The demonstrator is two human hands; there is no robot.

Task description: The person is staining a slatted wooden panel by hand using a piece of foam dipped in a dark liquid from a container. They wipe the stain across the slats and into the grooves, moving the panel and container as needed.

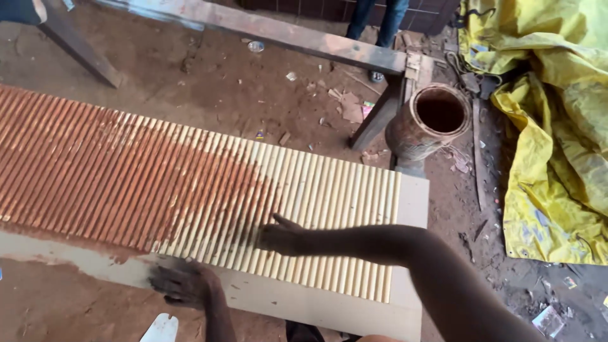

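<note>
A long ribbed panel of thin bamboo-like slats [329, 215] lies across a flat pale board [411, 196]. Its left part is stained reddish brown [95, 171]; its right part is bare pale wood. My right hand [278, 235] rests on the slats at the edge of the stain, fingers curled, and whether it holds anything is hidden. My left hand [180, 283] presses flat on the board's bare front strip just below the slats, blurred, fingers spread.
A rusty cylindrical tin [430, 123] stands on the dirt floor beyond the board's right end. A wooden bench frame [285, 35] runs behind. A crumpled yellow tarpaulin [551, 145] lies at right. Someone's legs [377, 16] stand at the top.
</note>
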